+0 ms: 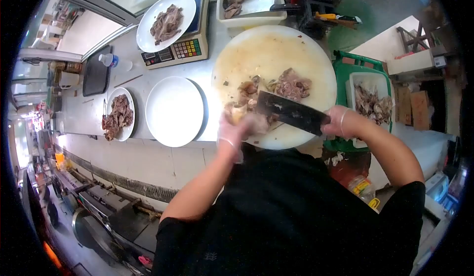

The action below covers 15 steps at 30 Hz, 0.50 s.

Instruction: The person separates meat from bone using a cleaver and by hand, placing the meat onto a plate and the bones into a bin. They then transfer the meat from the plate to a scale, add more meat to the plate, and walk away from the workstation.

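In the head view the person's right hand [344, 122], in a clear thin glove, is closed in a fist around the handle of a broad rectangular dark-metal cleaver [294, 113]. The right elbow is bent outward and the forearm comes in from the right, so the blade slants left and away over the board, its flat face turned up to view. The left hand [236, 130], gloved too, reaches in from the near left, thumb and fingers curled partway around a brown, pale-ended lump of meat [239, 112]; the fingers are blurred, and I can't tell how tightly they press.

Both are at work over a thick, round, cream-coloured chopping board [271, 49], its surface stained yellowish and scattered with crumbs. Ragged, fibrous grey-brown meat pieces [292, 84] lie heaped on it, just beyond the blade.

Left of the board, a smooth, glossy white round plate [174, 110] sits on the brushed-metal counter [148, 78]. Farther off, another white plate [145, 32] with shredded meat rests on a beige digital scale [190, 51]. To the right, a white rectangular plastic tub [351, 91] of shaggy, pale brown scraps sits at a green plastic bin [340, 71].
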Available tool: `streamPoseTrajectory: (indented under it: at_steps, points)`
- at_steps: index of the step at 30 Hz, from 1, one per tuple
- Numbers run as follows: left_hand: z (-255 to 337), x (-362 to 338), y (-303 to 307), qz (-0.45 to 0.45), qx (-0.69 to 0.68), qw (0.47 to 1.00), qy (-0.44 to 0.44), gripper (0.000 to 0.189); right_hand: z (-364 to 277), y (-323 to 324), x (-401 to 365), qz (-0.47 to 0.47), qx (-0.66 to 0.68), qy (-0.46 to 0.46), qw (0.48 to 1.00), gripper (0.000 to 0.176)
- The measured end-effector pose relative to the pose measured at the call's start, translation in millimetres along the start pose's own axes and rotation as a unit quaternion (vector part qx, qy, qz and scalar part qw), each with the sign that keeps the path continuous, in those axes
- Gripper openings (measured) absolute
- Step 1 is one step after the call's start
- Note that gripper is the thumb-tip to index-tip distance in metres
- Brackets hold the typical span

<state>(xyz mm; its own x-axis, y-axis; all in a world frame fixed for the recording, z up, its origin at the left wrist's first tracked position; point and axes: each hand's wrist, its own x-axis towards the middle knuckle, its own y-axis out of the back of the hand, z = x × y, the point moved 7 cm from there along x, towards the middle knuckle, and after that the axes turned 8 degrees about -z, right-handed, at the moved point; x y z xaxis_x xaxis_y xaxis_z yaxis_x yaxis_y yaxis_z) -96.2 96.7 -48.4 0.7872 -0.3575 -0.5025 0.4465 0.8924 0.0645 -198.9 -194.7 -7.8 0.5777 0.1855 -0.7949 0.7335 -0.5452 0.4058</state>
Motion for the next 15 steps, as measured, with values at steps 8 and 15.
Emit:
streamPoseTrajectory:
  at_steps: [8,15]
  points:
    - [-18,37,-14,0.063,-0.197,0.971,0.121,0.063,13,-15,-12,-0.038,0.134,-0.004,0.99,0.043]
    - [2,38,-14,0.074,-0.142,0.984,0.079,0.057,8,-14,-18,-0.03,0.188,-0.02,0.982,0.039]
